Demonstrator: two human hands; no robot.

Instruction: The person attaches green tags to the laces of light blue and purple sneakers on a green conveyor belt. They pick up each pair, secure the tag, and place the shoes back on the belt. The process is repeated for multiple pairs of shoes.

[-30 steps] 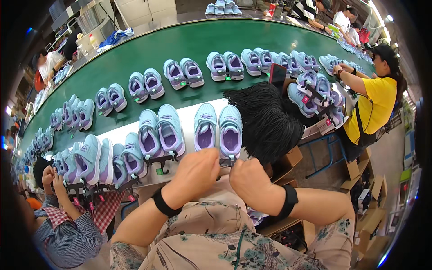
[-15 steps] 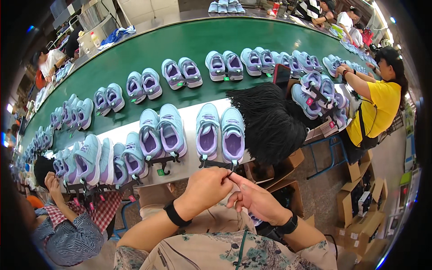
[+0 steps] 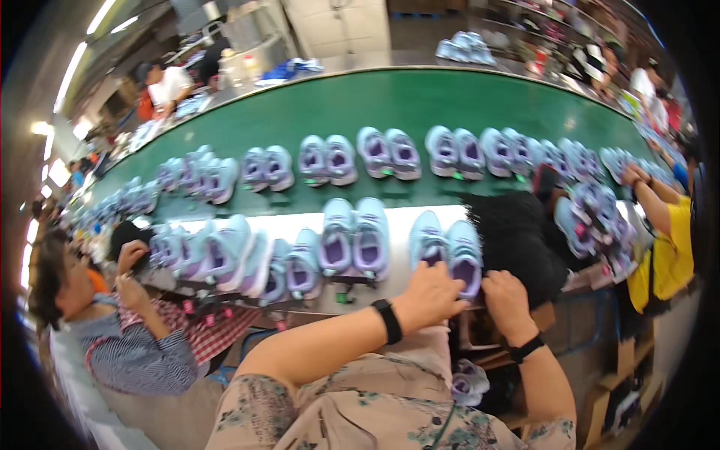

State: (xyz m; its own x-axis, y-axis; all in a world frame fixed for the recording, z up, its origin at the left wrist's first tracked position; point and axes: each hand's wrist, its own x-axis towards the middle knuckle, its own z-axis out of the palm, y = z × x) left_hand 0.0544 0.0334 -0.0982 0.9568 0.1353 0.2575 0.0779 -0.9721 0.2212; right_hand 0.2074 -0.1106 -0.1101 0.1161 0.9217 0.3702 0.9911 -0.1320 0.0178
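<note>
A pair of light blue and purple children's sneakers stands before me, the left sneaker [image 3: 428, 233] beside the right sneaker [image 3: 465, 251], heels toward me. My left hand [image 3: 430, 295] is at the left sneaker's heel, fingers bent and closed; what they grip is hidden. Beside the right sneaker's heel, my right hand [image 3: 510, 306] has curled fingers by the edge of a thick bundle of thin black strands [image 3: 517, 244]. Blur hides whether it holds anything. Just left stands another pair of sneakers [image 3: 354, 238], with a black plastic hanger [image 3: 349, 280] at the heels.
Sneaker pairs line the green belt [image 3: 375, 97] beyond the metal ledge. More sneakers [image 3: 225, 251] crowd the left, near a person in a checked apron [image 3: 225, 330]. Hung sneakers [image 3: 592, 214] are piled right, near a person in yellow [image 3: 664, 259]. Cardboard boxes [image 3: 607, 397] stand lower right.
My hands were together over the ledge's front edge, fingers on a small dark piece. They have parted and moved forward to the sneaker pair. The whole view has swung left.
</note>
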